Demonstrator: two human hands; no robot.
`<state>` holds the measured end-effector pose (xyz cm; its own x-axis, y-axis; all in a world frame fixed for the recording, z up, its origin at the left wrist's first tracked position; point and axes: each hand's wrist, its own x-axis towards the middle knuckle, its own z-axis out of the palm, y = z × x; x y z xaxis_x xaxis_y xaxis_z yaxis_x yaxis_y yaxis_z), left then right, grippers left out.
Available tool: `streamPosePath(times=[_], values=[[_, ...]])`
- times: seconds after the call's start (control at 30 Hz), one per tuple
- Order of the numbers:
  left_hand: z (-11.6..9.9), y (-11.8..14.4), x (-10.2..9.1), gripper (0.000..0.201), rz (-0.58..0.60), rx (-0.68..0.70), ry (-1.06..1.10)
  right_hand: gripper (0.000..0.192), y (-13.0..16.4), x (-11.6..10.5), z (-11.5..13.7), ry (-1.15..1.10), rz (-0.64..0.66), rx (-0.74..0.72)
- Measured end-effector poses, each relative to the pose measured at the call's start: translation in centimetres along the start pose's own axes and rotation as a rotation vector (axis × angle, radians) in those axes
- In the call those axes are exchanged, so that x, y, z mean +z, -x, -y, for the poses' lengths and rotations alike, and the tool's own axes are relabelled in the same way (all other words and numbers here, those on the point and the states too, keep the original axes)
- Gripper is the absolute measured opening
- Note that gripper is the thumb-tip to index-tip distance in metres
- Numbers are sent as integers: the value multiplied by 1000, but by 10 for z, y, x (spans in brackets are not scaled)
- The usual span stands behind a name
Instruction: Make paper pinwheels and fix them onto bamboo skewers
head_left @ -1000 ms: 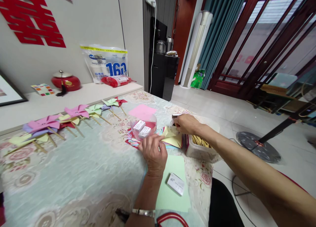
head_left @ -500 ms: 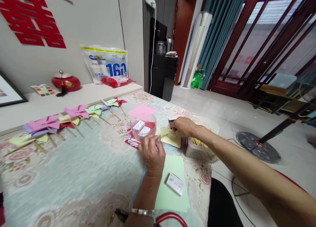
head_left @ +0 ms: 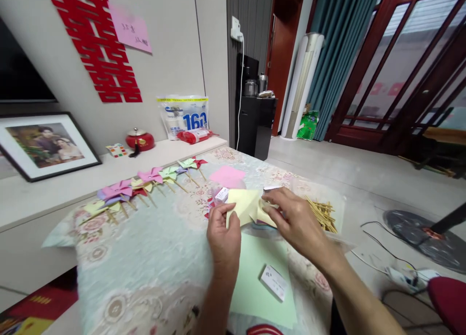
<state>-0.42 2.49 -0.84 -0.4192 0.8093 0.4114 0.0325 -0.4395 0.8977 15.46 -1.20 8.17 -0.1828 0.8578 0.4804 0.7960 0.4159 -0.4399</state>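
Observation:
My left hand grips a folded pale yellow paper piece by its lower left corner and holds it up off the table. My right hand is at the paper's right side, its fingers pinching the yellow flap there. Under my hands lies a light green sheet with a small white box on it. Behind the paper sit a clear tub with small white boxes and a pink sheet.
A row of finished paper pinwheels on sticks lies along the table's far left. A clear box of wooden sticks stands at the right edge. A white ledge carries a framed picture, a red pot and a bag.
My left hand has lifted the yellow paper off the coloured stack. My right hand came back from beside the stick box to the paper. The view has tilted down and shifted.

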Motion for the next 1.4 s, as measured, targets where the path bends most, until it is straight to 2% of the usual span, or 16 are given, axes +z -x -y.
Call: streamPosePath(times=[0.07,0.13,0.23,0.33,0.43,0.53,0.6,0.67,0.8,0.9,0.97,1.1,1.27,1.4], values=[[-14,0,-14,18,71,-271,172,32,8,16,0,-189,-53,54],[-27,0,-30,26,96,-453,276,49,11,30,-4,-404,-26,179],[-35,5,-48,38,110,-604,367,75,11,47,-11,-806,117,290],[-31,12,-55,43,132,-713,438,87,12,56,-20,-1055,216,264],[-26,19,-56,45,200,-814,486,80,17,59,-27,-983,196,198],[-25,23,-56,44,250,-871,503,57,23,59,-32,-803,228,91],[-24,24,-58,44,274,-902,502,45,26,59,-33,-773,265,70],[-23,24,-60,44,285,-935,507,49,29,61,-33,-813,262,116],[-20,25,-62,44,257,-956,493,77,33,64,-29,-972,263,244],[-18,26,-62,42,259,-939,461,81,34,65,-29,-1027,315,271],[-18,27,-62,39,269,-926,455,71,34,67,-31,-966,311,269],[-18,28,-61,38,307,-859,432,42,35,74,-36,-898,214,297],[-13,30,-60,40,358,-563,166,32,33,78,-32,-949,101,371],[-9,31,-60,42,405,-590,116,29,32,75,-26,-985,139,381]])
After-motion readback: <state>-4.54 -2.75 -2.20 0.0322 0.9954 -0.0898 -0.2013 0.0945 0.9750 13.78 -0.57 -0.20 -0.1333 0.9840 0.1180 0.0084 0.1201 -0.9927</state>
